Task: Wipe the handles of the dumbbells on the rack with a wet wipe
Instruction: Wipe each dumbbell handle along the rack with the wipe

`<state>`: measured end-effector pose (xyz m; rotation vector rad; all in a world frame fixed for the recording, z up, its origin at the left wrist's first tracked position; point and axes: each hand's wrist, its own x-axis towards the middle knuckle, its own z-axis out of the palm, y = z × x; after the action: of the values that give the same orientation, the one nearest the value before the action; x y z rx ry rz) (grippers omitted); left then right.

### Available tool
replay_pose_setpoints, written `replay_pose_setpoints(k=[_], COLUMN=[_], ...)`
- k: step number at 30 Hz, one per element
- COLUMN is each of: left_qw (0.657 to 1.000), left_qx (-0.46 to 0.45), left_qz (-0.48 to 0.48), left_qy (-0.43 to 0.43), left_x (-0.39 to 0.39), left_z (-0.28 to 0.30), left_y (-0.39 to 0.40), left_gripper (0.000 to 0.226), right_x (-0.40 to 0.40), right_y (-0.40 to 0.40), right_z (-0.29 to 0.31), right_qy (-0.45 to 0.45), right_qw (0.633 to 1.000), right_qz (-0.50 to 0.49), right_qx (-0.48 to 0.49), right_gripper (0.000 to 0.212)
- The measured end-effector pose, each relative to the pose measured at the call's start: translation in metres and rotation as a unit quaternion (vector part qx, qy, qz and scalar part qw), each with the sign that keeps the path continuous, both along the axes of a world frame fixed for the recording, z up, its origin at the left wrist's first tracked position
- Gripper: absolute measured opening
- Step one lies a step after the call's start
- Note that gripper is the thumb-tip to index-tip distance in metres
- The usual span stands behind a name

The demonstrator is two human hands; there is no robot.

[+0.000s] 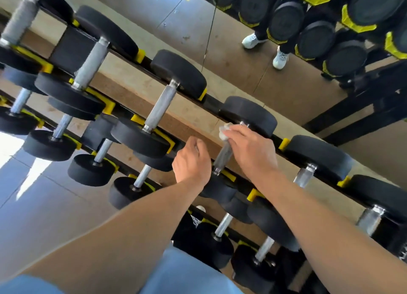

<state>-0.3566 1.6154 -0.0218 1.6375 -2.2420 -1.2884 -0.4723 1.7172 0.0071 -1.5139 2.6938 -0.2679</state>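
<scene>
Two hands near: my right hand point(248, 148) clutches wet wipe point(224, 130) at handle point(223, 157) far end (axis near-far); left hand point(192, 159) curled, empty, just left.

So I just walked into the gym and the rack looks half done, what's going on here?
A person is wiping dumbbell handles on the rack. The right hand holds a white wet wipe around the top of one dumbbell handle on the upper row. The left hand hangs beside it, fingers curled, holding nothing. Whether the other handles have been wiped can't be told.
</scene>
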Motion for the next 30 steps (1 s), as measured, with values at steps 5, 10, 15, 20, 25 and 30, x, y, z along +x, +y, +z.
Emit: replay_pose_setpoints(k=[5,10,15,20,25,30], left_qw=[1.000,0.999,0.999,0.999,0.999,1.000], left_qx=[0.020,0.024,0.025,0.024,0.018,0.010], left_qz=[0.011,0.004,-0.001,-0.001,-0.007,-0.010], left_qy=[0.011,0.021,0.028,0.034,0.032,0.025], left_x=[0.002,0.002,0.004,0.003,0.002,0.002], left_z=[0.001,-0.003,-0.001,-0.002,0.001,-0.002], left_y=[-0.002,-0.002,-0.002,-0.002,-0.002,-0.001], left_gripper=[0.029,0.028,0.028,0.031,0.030,0.031], right_x=[-0.024,-0.021,0.013,0.025,0.010,0.001], right_y=[-0.035,-0.027,-0.011,0.027,0.038,0.035], right_z=[0.000,-0.009,-0.002,0.004,0.011,-0.026], right_qy=[-0.118,-0.182,-0.317,-0.536,-0.320,-0.220], right_qw=[0.959,0.956,0.930,0.830,0.892,0.970], right_qz=[0.048,0.046,0.001,-0.144,-0.273,-0.044], right_qx=[0.253,0.224,0.187,0.058,-0.164,-0.097], right_gripper=[0.016,0.023,0.022,0.018,0.026,0.035])
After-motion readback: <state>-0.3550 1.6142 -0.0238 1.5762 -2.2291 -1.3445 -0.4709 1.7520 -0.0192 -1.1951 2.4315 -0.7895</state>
